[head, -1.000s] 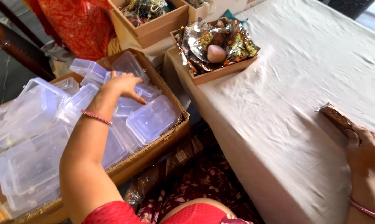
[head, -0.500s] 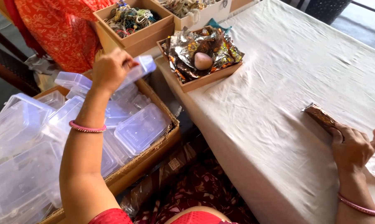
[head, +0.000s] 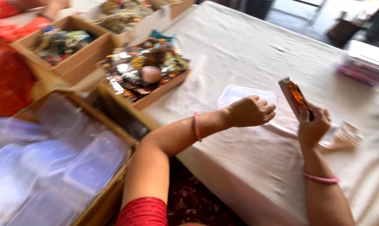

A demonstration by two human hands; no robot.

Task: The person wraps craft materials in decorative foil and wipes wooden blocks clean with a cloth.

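Note:
My left hand (head: 250, 111) rests with curled fingers on the near edge of a clear plastic box (head: 244, 96) that lies on the white-clothed table (head: 248, 54). My right hand (head: 313, 124) holds an orange-brown foil packet (head: 295, 95) upright, just right of the box. Both wrists wear pink bangles.
A cardboard box of clear plastic boxes (head: 55, 167) stands at my lower left. An open tray of shiny packets with a pinkish round thing (head: 149, 74) sits on the table's left edge, more cardboard trays (head: 68, 46) behind it. A person in red (head: 5, 79) is at far left.
My left hand took a clear box out of the carton and brought it right onto the table. My right hand lifted the foil packet off the cloth and holds it upright.

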